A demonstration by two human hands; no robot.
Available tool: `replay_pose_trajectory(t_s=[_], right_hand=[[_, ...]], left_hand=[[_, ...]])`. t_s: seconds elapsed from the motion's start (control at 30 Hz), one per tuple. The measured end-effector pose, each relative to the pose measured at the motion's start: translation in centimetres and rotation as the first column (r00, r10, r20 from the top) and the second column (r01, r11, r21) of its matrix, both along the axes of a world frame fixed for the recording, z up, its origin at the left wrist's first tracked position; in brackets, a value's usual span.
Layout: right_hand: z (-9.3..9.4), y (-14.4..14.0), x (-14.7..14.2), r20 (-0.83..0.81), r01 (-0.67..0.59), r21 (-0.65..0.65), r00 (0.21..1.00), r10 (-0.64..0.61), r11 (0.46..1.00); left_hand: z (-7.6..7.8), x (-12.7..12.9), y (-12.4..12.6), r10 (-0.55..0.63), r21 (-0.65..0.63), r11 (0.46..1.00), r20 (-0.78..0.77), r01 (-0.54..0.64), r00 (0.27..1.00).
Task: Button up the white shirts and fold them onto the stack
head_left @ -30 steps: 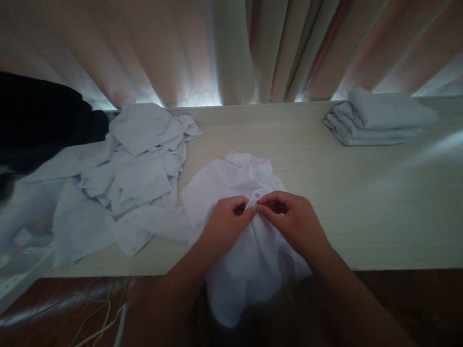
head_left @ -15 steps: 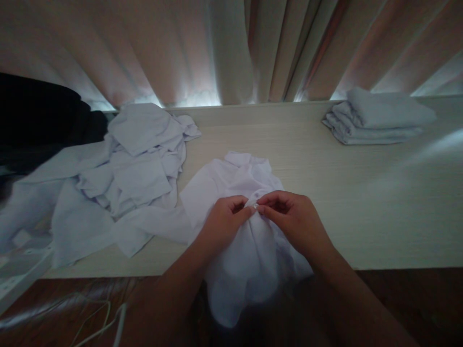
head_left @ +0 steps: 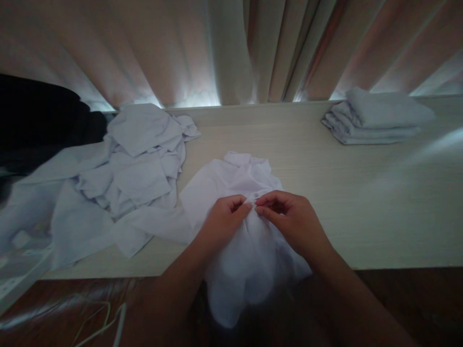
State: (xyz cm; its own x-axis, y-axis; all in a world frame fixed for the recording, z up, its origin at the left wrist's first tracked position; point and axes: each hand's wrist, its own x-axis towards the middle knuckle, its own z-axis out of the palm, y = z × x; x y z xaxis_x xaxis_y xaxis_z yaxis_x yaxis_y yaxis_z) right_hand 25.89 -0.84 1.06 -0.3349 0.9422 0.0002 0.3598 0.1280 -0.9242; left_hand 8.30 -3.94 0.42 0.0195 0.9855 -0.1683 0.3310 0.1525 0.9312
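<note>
Here our left hand (head_left: pixel 222 219) and right hand (head_left: pixel 289 219) pinch the white shirt (head_left: pixel 235 193) at mid frame, fingers closed on cloth, collar pointing up toward the curtain (head_left: pixel 217 48), hem hanging over the table's (head_left: pixel 361 202) near edge, bare room to the right.

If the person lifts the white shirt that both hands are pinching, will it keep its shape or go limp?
Probably limp: the white shirt already bunches in soft folds where the left hand and right hand pinch it, and its lower part droops over the table edge. It seems light, being thin cloth. It likely will not slide much on its own.
</note>
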Motion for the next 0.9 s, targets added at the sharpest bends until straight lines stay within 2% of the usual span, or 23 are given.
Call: replay_pose_trajectory(t_s=[0.13, 0.33, 0.5, 0.6, 0.73, 0.9], right_hand=[[0.16, -0.09, 0.03, 0.010, -0.004, 0.014, 1.000, 0.004, 1.000], [-0.16, -0.06, 0.09, -0.018, -0.008, 0.016, 1.000, 0.008, 1.000], [-0.41, 0.02, -0.05, -0.100, 0.009, -0.038, 0.995, -0.012, 0.999], [-0.28, 0.22, 0.06, -0.004, 0.023, -0.032, 1.000, -0.023, 0.999], [-0.12, 0.48, 0.28, 0.130, -0.087, -0.040, 0.987, 0.092, 0.995], [-0.34, 0.35, 0.19, 0.074, -0.179, -0.127, 0.979, 0.189, 0.976]], left_hand=[[0.21, -0.05, -0.04, 0.006, -0.041, 0.999, 0.061, -0.003, 0.998], [0.09, -0.51, -0.04, -0.048, -0.068, 0.996, 0.170, 0.061, 0.984], [0.25, -0.38, 0.01, 0.021, -0.116, 0.993, 0.258, 0.010, 0.966], [0.35, -0.10, -0.04, 0.058, -0.154, 0.988, 0.311, -0.010, 0.949], [0.38, 0.12, -0.07, 0.100, -0.176, 0.984, 0.335, -0.042, 0.937], [0.51, 0.23, -0.02, 0.143, -0.138, 0.985, 0.323, -0.103, 0.936]])
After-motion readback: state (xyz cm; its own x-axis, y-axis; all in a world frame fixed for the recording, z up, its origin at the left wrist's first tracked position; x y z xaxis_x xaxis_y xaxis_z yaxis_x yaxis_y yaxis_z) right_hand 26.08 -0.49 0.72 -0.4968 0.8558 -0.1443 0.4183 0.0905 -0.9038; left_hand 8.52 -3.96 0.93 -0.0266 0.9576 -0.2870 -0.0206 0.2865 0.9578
